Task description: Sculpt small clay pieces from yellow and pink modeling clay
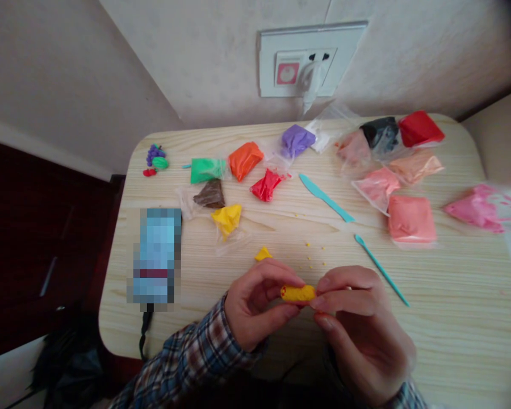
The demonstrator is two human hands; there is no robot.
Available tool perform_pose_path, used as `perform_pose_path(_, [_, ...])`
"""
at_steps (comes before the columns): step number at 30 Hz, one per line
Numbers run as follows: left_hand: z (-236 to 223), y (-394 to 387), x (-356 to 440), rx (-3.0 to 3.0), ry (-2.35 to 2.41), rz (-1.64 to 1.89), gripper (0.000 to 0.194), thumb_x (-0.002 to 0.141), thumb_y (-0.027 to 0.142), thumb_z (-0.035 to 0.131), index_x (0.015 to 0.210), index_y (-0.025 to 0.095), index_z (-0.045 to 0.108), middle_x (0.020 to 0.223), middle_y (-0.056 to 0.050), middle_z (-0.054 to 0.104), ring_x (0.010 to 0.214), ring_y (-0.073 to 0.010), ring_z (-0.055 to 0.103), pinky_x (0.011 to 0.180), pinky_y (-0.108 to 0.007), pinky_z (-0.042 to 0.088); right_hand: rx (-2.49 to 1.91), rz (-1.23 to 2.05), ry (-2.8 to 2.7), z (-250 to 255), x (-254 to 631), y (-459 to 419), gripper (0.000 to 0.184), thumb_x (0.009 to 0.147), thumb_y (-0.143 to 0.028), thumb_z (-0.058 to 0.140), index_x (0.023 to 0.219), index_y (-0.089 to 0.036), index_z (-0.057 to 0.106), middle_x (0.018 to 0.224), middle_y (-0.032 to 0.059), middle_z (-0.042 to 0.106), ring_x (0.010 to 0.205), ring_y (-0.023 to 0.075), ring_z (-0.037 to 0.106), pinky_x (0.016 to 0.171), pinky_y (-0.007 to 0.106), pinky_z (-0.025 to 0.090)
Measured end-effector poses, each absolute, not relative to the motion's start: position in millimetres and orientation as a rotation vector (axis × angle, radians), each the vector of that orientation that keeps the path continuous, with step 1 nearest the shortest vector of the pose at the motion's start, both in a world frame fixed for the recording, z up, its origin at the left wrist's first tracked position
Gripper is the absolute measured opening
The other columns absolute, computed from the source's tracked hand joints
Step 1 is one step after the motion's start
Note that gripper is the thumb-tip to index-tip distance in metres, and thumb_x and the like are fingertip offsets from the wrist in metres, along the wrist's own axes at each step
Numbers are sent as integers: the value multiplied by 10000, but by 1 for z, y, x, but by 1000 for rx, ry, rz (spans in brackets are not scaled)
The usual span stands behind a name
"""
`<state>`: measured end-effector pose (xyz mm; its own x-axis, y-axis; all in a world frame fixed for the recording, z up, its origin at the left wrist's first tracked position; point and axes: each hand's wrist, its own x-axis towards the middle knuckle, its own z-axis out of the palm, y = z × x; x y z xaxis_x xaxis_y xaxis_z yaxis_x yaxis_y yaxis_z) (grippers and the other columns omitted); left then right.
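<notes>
Between my two hands, low over the front of the table, is a short yellow clay roll (297,293) with a bumpy surface and some red at its left end. My left hand (262,304) pinches its left part between thumb and fingers. Thumb and fingertips of my right hand (361,324) close on its right end and hide part of it. A small lump of yellow clay (263,254) lies just beyond my left hand. Several tiny yellow clay bits (309,258) are scattered beyond the roll.
A teal plastic knife (326,197) and a thin teal stick tool (382,270) lie to the right. Bagged clay, including yellow (227,220) and salmon (411,220), is spread across the back. A phone (157,255) with a cable is left; small clay fruits (155,159) sit back left.
</notes>
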<state>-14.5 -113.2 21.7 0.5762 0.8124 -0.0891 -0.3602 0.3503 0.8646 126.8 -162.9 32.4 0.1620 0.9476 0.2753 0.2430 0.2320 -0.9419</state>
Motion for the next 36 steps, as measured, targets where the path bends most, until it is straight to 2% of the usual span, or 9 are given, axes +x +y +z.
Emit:
perform_pose_path(6, [24,-111,-13,903,568,805,237,781,108,603,991,215,614,906,-24,515,830,-97,545,761,-180,497,-1263,773,-1293,31,125,-164,198,820,-55,545,959,-192,581,938,38,471,869,166,457,699,300,384])
perform_pose_path(10, [24,-111,-13,940,584,808,199,777,143,614,969,197,614,876,-32,522,810,-110,539,757,-203,492,-1259,778,-1282,31,124,-164,204,819,-48,542,954,-195,580,931,35,469,867,163,458,694,297,387])
perform_pose_path(19, [22,-113,-16,1117,637,793,252,760,143,626,1005,198,603,884,-34,527,830,-127,514,742,-211,445,-1228,815,-1308,33,126,-165,169,828,-76,548,945,-194,582,949,35,459,879,161,454,693,291,398])
perform_pose_path(22, [25,-113,-15,1178,668,773,242,727,138,664,963,172,625,849,-38,557,790,-132,513,716,-224,426,-1257,807,-1330,34,127,-164,141,850,-114,536,938,-206,596,967,39,449,912,172,433,739,306,381])
perform_pose_path(29, [27,-113,-15,1144,660,761,243,697,247,725,899,163,619,750,-21,577,677,-116,528,648,-218,429,-1247,849,-1341,34,126,-162,170,856,-125,528,959,-231,614,991,42,443,947,194,414,816,353,363])
perform_pose_path(36, [25,-112,-14,1072,640,756,248,684,209,735,892,165,606,743,-11,572,653,-108,540,651,-223,444,-1248,892,-1355,35,126,-164,206,859,-119,529,982,-252,627,1030,42,419,960,186,419,837,349,373])
